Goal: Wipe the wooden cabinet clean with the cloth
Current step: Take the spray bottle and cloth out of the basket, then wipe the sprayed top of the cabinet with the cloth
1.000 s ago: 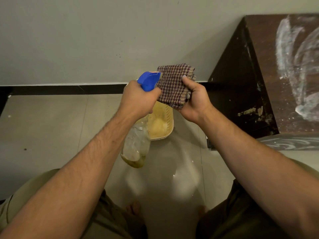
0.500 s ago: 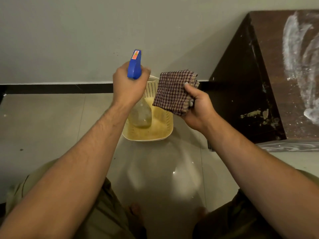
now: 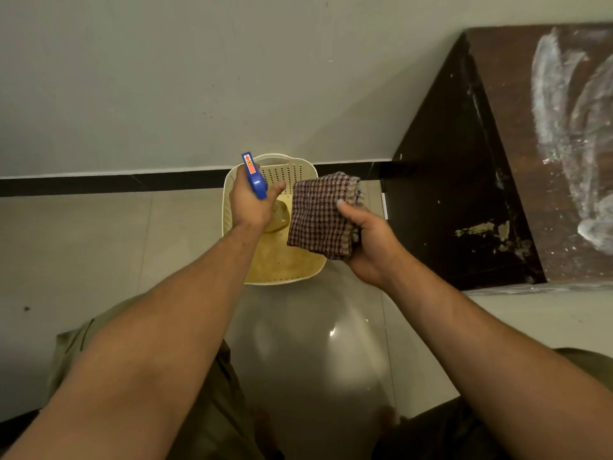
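White smears cover the wooden cabinet (image 3: 547, 161); wiping looks barely begun. Left of it, the right hand (image 3: 366, 244) grips the folded cloth (image 3: 320, 215); the left hand (image 3: 252, 204) holds a spray bottle (image 3: 254, 175) over a basket (image 3: 282, 260).

1. I'm seeing dim, warm indoor light; the whole frame is reading yellowish.
2. Glare is pooling on the glossy floor tiles (image 3: 318, 343) between my legs, suggesting an overhead source.
3. The cabinet (image 3: 457, 180) side is sitting in deep shadow, detail crushing to black.
4. Wide-angle distortion is bending the skirting line and stretching my forearms at the lower corners.
5. Focus is holding, slightly soft overall.
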